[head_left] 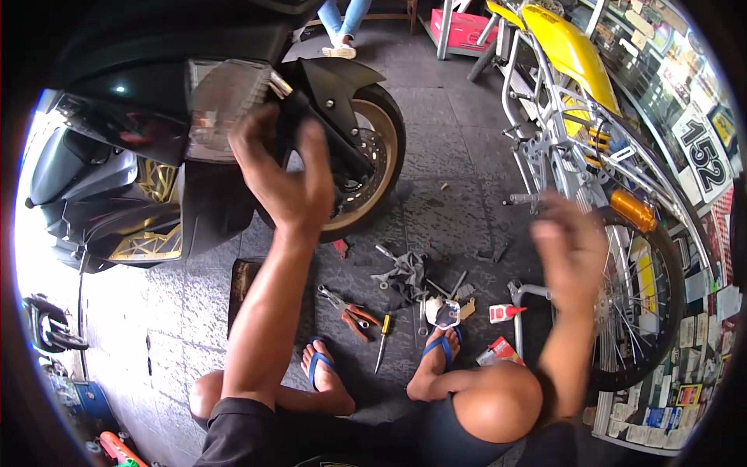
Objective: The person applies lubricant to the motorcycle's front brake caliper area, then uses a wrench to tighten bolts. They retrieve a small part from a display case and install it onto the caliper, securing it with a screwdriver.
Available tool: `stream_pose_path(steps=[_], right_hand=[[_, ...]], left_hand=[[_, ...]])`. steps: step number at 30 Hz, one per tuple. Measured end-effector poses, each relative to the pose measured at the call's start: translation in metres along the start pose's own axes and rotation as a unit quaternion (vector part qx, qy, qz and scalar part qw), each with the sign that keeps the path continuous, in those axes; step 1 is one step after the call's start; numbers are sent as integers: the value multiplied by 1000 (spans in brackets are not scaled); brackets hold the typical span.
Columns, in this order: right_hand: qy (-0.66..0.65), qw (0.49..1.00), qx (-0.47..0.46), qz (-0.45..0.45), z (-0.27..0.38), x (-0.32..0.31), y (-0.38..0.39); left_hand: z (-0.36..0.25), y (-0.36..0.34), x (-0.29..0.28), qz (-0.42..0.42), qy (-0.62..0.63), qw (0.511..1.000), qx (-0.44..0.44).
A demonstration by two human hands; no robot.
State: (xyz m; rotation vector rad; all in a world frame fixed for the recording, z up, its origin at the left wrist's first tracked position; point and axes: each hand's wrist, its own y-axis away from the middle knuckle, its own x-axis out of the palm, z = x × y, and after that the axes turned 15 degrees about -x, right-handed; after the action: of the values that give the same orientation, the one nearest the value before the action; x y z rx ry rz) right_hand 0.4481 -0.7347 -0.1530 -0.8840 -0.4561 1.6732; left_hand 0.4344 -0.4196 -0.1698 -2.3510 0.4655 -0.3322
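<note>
My left hand (286, 175) is raised in front of a dark scooter, close to its clear lamp lens (224, 105) and front fork. Thumb and fingers are spread with a gap between them, and nothing shows in the hand. Over on the right, my right hand (572, 245) is smeared by motion, so its fingers cannot be made out. It appears in front of the spoked wheel (630, 296) of a stripped yellow motorcycle (572, 50). Below the hands lie orange-handled pliers (355, 321), a yellow-handled screwdriver (384, 336) and a white glue bottle with a red nozzle (504, 313).
A grey rag (406, 272), a white container (443, 313) and a red packet (502, 352) lie on the dark tiles around my sandalled feet. The scooter's front wheel (394, 148) stands ahead. A glass display case (685, 342) lines the right side. Another person's legs (340, 19) show at the back.
</note>
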Motion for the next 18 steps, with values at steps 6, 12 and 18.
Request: stream_pose_path(steps=[6, 12, 18], right_hand=[[0, 921, 390, 9, -182, 58, 232], [-77, 729, 582, -353, -304, 89, 271], [285, 758, 521, -271, -409, 66, 249]], left_hand=[[75, 84, 1, -18, -33, 979, -200], [158, 102, -22, 25, -200, 957, -207], [185, 113, -6, 71, -110, 959, -252]])
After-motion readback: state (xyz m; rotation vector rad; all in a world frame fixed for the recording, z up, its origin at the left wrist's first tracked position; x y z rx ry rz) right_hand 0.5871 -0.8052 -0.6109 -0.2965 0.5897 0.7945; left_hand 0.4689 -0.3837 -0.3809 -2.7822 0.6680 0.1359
